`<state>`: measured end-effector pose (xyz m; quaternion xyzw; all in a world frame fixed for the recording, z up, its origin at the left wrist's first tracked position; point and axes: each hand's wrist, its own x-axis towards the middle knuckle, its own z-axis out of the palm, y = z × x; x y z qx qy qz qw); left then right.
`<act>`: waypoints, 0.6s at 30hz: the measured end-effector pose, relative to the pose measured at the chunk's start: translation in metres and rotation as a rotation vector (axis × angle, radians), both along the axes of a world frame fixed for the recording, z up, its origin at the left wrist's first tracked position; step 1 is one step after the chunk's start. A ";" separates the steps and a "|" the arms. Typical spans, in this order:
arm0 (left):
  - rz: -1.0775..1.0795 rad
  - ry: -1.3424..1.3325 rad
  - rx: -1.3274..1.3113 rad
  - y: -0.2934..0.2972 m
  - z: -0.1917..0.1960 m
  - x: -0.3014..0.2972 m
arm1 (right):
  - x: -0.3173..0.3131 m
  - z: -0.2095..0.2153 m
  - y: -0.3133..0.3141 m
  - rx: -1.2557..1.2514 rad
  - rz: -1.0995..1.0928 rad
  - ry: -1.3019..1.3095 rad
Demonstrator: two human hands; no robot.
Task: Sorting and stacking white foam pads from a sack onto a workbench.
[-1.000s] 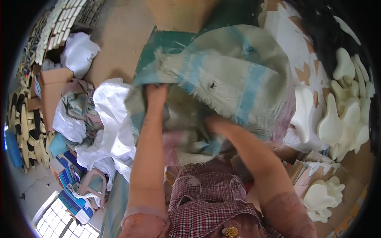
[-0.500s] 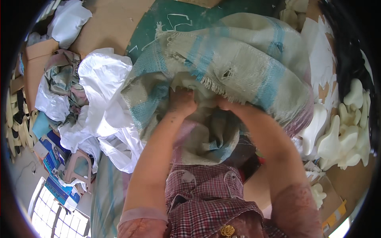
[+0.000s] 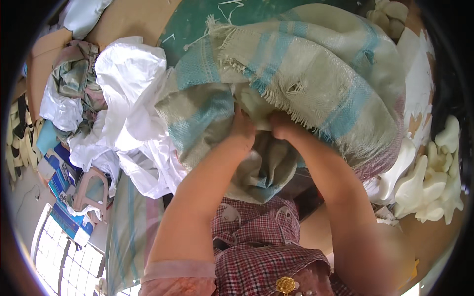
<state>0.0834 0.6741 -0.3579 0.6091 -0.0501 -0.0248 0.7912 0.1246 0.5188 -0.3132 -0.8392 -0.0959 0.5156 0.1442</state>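
Beige sack [image 3: 316, 79] with blue stripes, red-and-white checked apron [image 3: 266, 222], white bag [image 3: 131, 81], green surface [image 3: 192, 19]

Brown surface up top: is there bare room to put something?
Yes: the brown surface looks bare between the pale bag and green surface. White scraps dot the green by the striped sack. Pale moulded pieces crowd the right; white sheeting crowds the left.
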 end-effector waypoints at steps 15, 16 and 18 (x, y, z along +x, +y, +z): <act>-0.722 0.166 1.226 0.054 0.167 0.197 | 0.027 0.046 -0.081 -1.589 0.847 -0.747; -0.665 0.158 1.186 0.060 0.168 0.198 | 0.029 0.038 -0.075 -1.778 1.025 -0.848; -0.573 0.125 1.054 0.057 0.169 0.191 | 0.035 0.041 -0.078 -2.178 1.437 -1.003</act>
